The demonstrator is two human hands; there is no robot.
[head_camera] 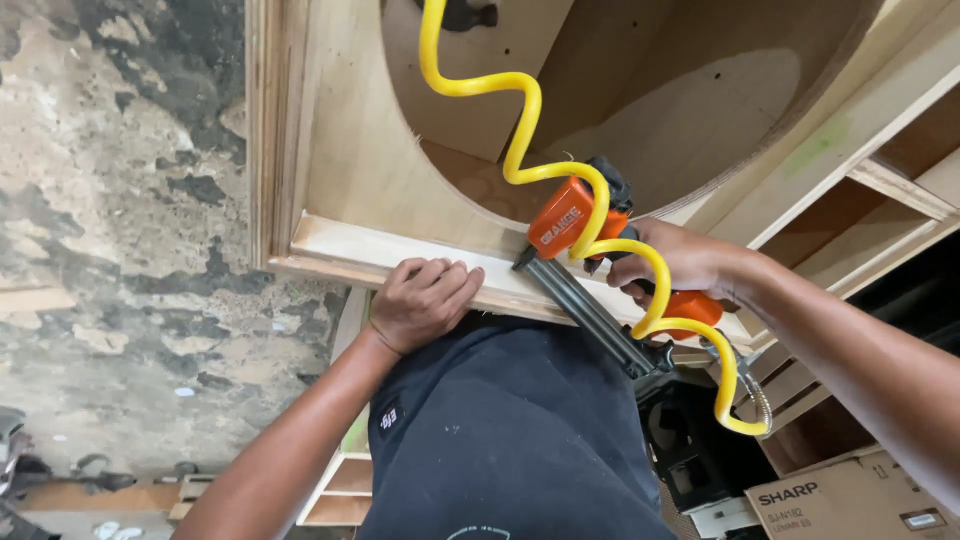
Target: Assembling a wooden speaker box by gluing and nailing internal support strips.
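Observation:
My right hand [675, 262] grips an orange and black air nail gun [590, 255], its nose pressed against a pale wooden strip [350, 245] along the edge of a plywood cabinet frame [340, 130]. A coiled yellow air hose [520, 120] runs from the gun's base up past the top of the view. My left hand [425, 298] lies flat on the strip just left of the gun's nose, fingers curled over its near edge.
The plywood panel has a large round cut-out [640, 90]. Open wooden shelf frames [880, 190] stand at the right. A cardboard box [850, 500] sits at the bottom right. Stained concrete floor [110, 200] fills the left side.

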